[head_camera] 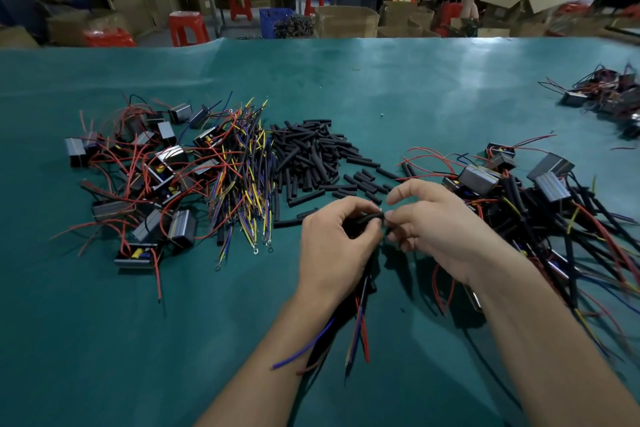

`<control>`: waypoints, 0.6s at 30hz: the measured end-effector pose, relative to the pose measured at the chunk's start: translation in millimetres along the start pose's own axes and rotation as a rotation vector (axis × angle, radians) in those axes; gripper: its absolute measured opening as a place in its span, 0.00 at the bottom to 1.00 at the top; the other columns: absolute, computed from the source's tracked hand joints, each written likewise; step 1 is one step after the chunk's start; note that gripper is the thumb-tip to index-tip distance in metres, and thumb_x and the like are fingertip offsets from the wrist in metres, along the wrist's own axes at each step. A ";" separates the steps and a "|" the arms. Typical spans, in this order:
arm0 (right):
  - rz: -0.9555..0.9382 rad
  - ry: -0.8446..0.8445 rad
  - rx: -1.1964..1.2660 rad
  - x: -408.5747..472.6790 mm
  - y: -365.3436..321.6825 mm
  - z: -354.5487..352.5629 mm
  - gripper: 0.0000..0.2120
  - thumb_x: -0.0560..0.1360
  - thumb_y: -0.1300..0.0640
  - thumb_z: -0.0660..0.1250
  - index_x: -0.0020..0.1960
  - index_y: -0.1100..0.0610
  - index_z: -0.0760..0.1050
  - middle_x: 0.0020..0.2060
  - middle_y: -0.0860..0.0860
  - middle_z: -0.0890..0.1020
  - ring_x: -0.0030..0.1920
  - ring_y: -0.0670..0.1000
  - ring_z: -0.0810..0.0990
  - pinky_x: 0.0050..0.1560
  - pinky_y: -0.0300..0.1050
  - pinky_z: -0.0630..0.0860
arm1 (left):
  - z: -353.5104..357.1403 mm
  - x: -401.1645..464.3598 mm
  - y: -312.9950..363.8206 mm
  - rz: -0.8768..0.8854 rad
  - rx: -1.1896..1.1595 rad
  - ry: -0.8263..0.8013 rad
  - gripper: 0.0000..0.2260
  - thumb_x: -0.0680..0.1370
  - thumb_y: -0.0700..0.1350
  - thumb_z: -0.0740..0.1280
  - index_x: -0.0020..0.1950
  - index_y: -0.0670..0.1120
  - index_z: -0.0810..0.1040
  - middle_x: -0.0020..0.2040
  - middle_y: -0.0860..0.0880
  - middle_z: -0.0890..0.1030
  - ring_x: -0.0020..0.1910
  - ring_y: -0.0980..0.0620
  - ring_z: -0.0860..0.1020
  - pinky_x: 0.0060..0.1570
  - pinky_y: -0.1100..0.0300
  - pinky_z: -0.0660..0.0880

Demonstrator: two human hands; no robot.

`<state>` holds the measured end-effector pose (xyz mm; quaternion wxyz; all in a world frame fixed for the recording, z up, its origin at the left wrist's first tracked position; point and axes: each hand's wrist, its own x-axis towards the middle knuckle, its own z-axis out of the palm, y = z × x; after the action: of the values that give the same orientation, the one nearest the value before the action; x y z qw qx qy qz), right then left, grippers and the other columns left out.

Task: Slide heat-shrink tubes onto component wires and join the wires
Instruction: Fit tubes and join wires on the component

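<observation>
Two hands meet at centre, low over the green table mat (pixel 415 87). The left hand (pixel 332 239) has its fingers curled round one black heat-shrink tube (pixel 370 217), which lies level between the two hands. The right hand (pixel 436 222) pinches at the tube's right end, thumb and fingertips closed on it. Below the left hand a bunch of loose wires (pixel 356 326) hangs toward the camera: one blue, at least two red, one dark, though more may be hidden under the wrist.

On the mat sit four heaps. Far left, a heap of grey box components with red leads (pixel 145 180), too tangled for an exact count, roughly fifteen or more boxes. Just beside it, a bundle of yellow, blue and black wires with ring terminals (pixel 242 177). In the middle, a pile of cut black tubes (pixel 311 159), many dozens, a few strays trailing toward the hands. At right, a heap of components already sleeved in black (pixel 540 198), touching the right forearm. A further small cluster (pixel 602 94) lies at the far right edge.
</observation>
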<state>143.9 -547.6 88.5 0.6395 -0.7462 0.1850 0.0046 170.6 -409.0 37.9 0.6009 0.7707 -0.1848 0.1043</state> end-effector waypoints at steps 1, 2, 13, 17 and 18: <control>-0.012 -0.012 0.044 -0.3 -1.0 0.5 0.10 0.77 0.71 0.64 0.48 0.57 0.74 0.31 0.53 0.80 0.28 0.49 0.78 0.29 0.42 0.71 | 0.2 0.7 -0.7 -0.012 -0.025 0.007 0.05 0.73 0.38 0.74 0.44 0.47 0.85 0.39 0.56 0.85 0.39 0.62 0.82 0.44 0.66 0.77; -0.047 -0.019 0.053 -0.8 -1.6 0.8 0.10 0.77 0.71 0.65 0.48 0.57 0.75 0.31 0.53 0.80 0.28 0.48 0.79 0.29 0.41 0.71 | 0.1 1.5 -1.3 -0.034 -0.060 0.014 0.04 0.73 0.38 0.74 0.44 0.47 0.85 0.38 0.56 0.85 0.38 0.62 0.82 0.43 0.68 0.76; -0.635 0.150 -0.588 -1.2 0.2 -5.6 0.09 0.69 0.65 0.80 0.45 0.52 0.87 0.33 0.41 0.84 0.36 0.39 0.82 0.39 0.28 0.73 | -3.7 7.3 -3.8 -0.168 -0.241 0.004 0.04 0.74 0.35 0.74 0.44 0.43 0.84 0.36 0.52 0.84 0.35 0.59 0.78 0.41 0.63 0.75; -0.695 0.191 -0.624 -0.8 0.3 -8.5 0.07 0.69 0.60 0.81 0.46 0.52 0.88 0.35 0.41 0.84 0.36 0.35 0.80 0.39 0.25 0.70 | -4.3 7.2 -2.1 -0.175 -0.275 0.005 0.04 0.74 0.35 0.74 0.43 0.43 0.83 0.35 0.50 0.83 0.34 0.57 0.77 0.39 0.62 0.75; -0.702 0.199 -0.642 -0.8 0.1 -8.9 0.06 0.70 0.59 0.81 0.46 0.52 0.88 0.36 0.42 0.84 0.38 0.35 0.79 0.40 0.25 0.69 | -4.3 7.2 -2.0 -0.173 -0.279 0.006 0.04 0.74 0.35 0.74 0.43 0.43 0.83 0.36 0.49 0.83 0.34 0.57 0.77 0.39 0.62 0.75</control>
<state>141.1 -556.0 90.3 0.3194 -0.9199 -0.0286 -0.2259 178.2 -405.6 40.0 0.7094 0.6924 -0.1284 0.0277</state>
